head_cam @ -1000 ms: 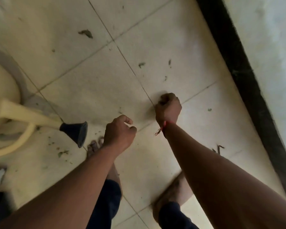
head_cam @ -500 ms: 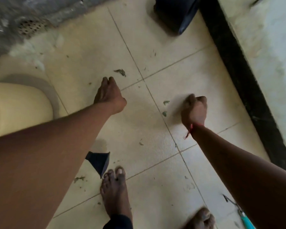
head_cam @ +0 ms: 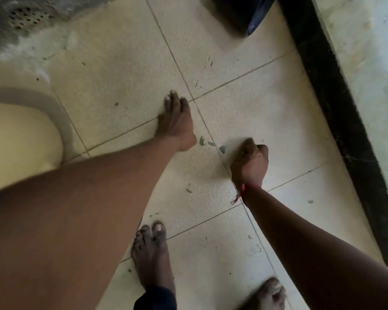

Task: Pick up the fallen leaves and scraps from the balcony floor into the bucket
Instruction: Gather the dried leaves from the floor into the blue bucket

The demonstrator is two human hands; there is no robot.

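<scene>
Leaf scraps (head_cam: 222, 149): green bits on the floor (head_cam: 121, 86), frame centre.
Left hand (head_cam: 174, 124): just left of the scraps; grip open, fingers straight, holding nothing.
Right hand (head_cam: 250, 162): just right of the scraps; grip curled into a fist, contents cannot be told.
Dark container (head_cam: 240, 14): top edge, right of centre.

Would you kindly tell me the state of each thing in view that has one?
Left hand: open, fingers straight, down at the floor.
Right hand: curled into a fist; contents hidden.
Leaf scraps: lying loose on the floor between the hands.
Dark bucket: on the floor, cut off by the frame.
Red thread: tied round the right wrist.
</scene>
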